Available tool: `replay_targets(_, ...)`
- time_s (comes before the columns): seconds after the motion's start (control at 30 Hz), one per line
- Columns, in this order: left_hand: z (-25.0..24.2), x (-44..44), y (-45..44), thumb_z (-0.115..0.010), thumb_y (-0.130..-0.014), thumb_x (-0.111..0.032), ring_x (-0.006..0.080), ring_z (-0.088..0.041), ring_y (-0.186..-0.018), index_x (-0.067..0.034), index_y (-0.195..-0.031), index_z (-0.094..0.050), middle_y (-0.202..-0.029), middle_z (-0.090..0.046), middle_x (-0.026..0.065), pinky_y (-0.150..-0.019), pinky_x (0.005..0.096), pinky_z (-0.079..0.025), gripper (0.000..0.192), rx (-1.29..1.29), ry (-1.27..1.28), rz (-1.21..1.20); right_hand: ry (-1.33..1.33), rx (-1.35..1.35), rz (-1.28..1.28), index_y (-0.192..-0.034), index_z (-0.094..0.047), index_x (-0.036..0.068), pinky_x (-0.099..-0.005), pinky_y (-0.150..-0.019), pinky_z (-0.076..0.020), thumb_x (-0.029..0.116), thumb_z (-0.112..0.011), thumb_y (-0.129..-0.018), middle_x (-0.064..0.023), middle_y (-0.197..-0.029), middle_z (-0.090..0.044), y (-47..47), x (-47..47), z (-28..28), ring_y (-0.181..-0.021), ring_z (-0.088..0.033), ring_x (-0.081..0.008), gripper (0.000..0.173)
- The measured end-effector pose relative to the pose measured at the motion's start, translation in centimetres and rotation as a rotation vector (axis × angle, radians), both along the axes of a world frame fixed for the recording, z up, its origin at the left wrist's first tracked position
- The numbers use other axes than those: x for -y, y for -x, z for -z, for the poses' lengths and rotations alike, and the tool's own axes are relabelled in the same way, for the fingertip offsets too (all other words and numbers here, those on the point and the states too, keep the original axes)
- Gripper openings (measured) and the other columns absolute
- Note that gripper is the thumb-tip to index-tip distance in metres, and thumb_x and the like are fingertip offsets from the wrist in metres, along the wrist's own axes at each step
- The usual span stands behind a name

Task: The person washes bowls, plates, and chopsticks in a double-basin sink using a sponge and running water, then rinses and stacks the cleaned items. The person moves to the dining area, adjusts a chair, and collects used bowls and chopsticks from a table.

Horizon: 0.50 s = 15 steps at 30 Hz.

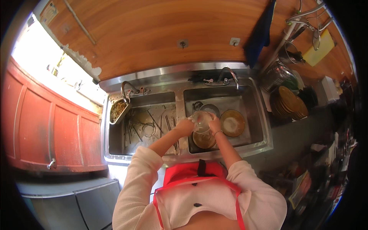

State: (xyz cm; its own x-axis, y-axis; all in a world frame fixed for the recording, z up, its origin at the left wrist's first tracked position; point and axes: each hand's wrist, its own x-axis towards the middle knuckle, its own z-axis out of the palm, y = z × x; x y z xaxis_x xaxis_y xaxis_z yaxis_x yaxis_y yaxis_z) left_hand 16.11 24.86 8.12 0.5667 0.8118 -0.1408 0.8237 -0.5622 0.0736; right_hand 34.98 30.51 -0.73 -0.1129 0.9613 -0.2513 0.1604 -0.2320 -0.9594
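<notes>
Over the right basin of a stainless steel double sink [180,107], my left hand [185,127] and my right hand [214,124] hold a clear glass bowl [202,123] between them. The left hand looks wet or sudsy at its fingers. Below the bowl lies an amber plate [203,141], partly hidden by it. Another amber plate [232,123] lies on the basin floor to the right. Behind the bowl sit a grey round dish [210,109] and a small dark round strainer or scrubber [198,105].
The left basin holds scattered chopsticks [155,122] and a wire ring [148,130]. A strainer tray with food scraps [119,110] stands in its corner. Two faucets [126,89] [229,75] arch over the basins. Stacked amber plates [287,100] stand right of the sink.
</notes>
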Motion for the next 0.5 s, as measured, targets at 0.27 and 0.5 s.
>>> replay_targets(0.27, -0.3, -10.6, 6.7, -0.052, -0.077, -0.018, 0.0244, -0.050, -0.097, -0.019, -0.097, -0.059, -0.098, -0.055, 0.0049, -0.077, 0.0411, -0.040, 0.021, 0.154, -0.533, -0.555, 0.457, -0.275, 0.293, -0.110, -0.048, 0.002, -0.0444, -0.056, -0.0538, 0.001, -0.044, -0.075, -0.0165, -0.099, -0.055, -5.6, 1.1, 0.4, -0.082, -0.060, -0.0302, 0.035)
replay_targets(0.5, 5.8, -14.8, 6.6, -0.051, -0.079, -0.021, 0.0289, -0.054, -0.095, -0.010, -0.093, -0.058, -0.097, -0.057, 0.0089, -0.077, 0.0402, -0.045, 0.019, -0.070, -0.226, -0.717, 0.567, -0.567, 0.337, -0.111, -0.048, 0.004, -0.0501, -0.066, -0.0537, 0.004, -0.050, -0.074, -0.0138, -0.101, -0.055, -8.2, -1.1, -1.4, -0.089, -0.059, -0.0328, 0.037)
